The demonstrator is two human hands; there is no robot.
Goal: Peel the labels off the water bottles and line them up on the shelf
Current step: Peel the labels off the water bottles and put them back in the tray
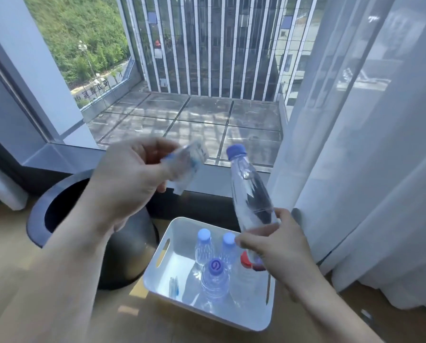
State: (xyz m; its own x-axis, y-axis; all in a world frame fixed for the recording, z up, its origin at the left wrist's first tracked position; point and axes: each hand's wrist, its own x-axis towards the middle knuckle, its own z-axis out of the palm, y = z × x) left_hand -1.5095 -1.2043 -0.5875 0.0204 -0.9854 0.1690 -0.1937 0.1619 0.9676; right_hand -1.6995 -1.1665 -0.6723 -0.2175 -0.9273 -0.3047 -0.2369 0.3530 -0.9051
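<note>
My right hand (273, 246) grips the lower end of a clear, label-free water bottle (250, 186) with a blue cap, tilted so the cap points up and left. My left hand (130, 177) pinches a crumpled, blurred plastic label (188, 164) to the left of the bottle, above the bin. Below, a white tray (162, 273) on the floor holds three upright bottles with blue caps (215, 280) and one with a red cap (246, 259), partly hidden by my right hand. A scrap of label (173, 285) lies in the tray.
A black round waste bin (43, 219) stands open to the left of the tray on the wooden floor. A dark window sill (202, 201) runs behind them under a large window. Sheer white curtains (355, 169) hang at the right.
</note>
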